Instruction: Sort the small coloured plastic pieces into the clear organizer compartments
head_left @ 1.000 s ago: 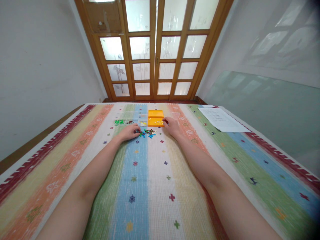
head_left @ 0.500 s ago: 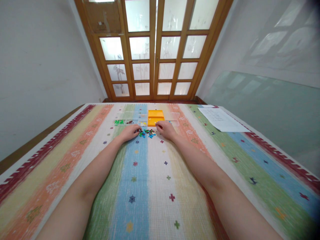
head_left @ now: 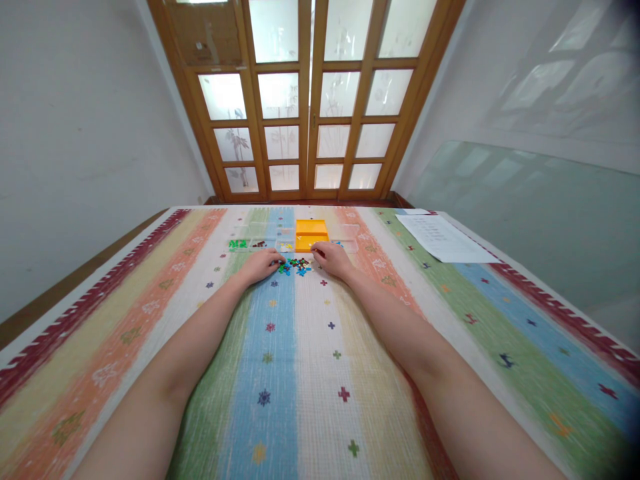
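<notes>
A small heap of mixed blue, green and dark pieces [head_left: 296, 267] lies on the tablecloth between my hands. At its left edge, my left hand [head_left: 263, 265] has its fingers curled, the tips touching the nearest pieces. My right hand [head_left: 331, 259] is pinched closed just in front of the open orange box [head_left: 312, 228]; anything between its fingertips is too small to make out. Behind my left hand, clear open boxes hold green pieces [head_left: 238, 244], dark brown pieces [head_left: 259, 245] and yellow pieces [head_left: 286, 247]. Partly hidden by my right hand is another clear box [head_left: 351, 246] with blue pieces.
A striped, patterned tablecloth [head_left: 267, 413] covers the table. Printed white paper [head_left: 443, 238] lies at the far right. Beyond the table's back edge stand wooden doors with frosted panes [head_left: 334, 142], and a glass panel [head_left: 525, 220] leans along the right wall.
My left fingertips have shifted slightly right, onto the edge of the heap. My right hand has stayed in nearly the same place.
</notes>
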`<act>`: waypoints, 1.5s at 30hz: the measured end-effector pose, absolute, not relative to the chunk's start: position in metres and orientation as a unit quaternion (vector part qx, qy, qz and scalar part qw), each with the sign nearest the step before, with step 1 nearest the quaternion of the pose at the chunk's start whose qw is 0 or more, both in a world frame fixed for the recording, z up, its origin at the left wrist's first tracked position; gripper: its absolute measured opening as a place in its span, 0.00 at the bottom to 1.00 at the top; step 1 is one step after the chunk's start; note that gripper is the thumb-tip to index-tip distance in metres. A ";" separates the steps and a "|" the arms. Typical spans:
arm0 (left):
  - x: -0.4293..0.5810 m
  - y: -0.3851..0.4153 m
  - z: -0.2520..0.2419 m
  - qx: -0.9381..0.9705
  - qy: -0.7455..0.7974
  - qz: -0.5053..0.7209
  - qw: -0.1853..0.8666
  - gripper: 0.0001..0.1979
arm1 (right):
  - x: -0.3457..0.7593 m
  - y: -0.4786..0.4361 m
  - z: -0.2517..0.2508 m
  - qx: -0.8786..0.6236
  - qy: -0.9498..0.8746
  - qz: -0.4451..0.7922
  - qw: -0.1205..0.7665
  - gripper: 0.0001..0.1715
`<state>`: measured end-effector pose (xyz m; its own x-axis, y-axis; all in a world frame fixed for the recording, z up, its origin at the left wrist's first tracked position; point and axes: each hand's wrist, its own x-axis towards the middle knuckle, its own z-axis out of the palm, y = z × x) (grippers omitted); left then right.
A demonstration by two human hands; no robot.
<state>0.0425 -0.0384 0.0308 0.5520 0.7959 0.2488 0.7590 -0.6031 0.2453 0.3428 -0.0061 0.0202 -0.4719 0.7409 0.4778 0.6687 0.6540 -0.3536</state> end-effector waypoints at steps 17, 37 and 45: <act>0.042 -0.037 0.028 0.843 0.493 0.212 0.043 0.08 | 0.342 -0.007 0.021 -0.411 -0.862 0.055 0.293 0.11; 0.038 -0.032 0.024 0.779 0.527 0.335 0.048 0.13 | 0.342 -0.009 0.023 -0.419 -0.861 0.060 0.284 0.12; 0.027 -0.022 0.021 0.716 0.559 0.413 0.067 0.13 | 0.342 -0.008 0.022 -0.417 -0.861 0.062 0.284 0.12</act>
